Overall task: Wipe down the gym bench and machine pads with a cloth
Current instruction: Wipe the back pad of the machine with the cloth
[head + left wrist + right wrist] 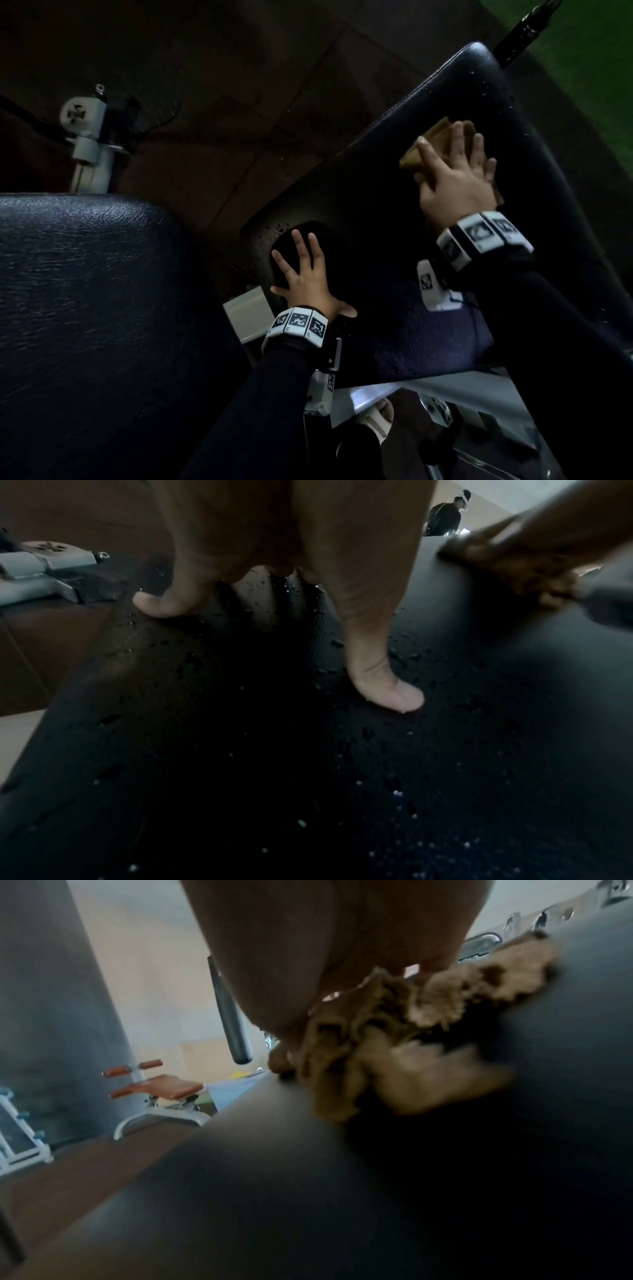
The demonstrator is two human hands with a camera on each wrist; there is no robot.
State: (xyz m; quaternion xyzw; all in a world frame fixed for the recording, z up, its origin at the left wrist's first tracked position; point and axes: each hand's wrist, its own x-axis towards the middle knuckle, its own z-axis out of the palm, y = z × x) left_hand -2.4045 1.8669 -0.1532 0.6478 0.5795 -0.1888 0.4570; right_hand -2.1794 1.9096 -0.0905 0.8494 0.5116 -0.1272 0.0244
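A black padded bench (394, 212) runs diagonally from the lower middle to the upper right, speckled with water drops. My right hand (455, 171) lies flat with straight fingers on a tan cloth (433, 140) and presses it against the upper part of the pad. In the right wrist view the cloth (377, 1056) is bunched under my palm on the dark pad (342, 1204). My left hand (303, 274) rests on the lower end of the bench with fingers spread and holds nothing. The left wrist view shows its thumb (390, 693) on the wet pad (274, 777).
A second large black pad (85, 291) fills the left side. Behind it stands a grey machine post with a round fitting (85, 137). White frame parts (246, 315) sit under the bench. An orange bench (164, 1088) stands farther off, and a person (445, 515) is in the distance.
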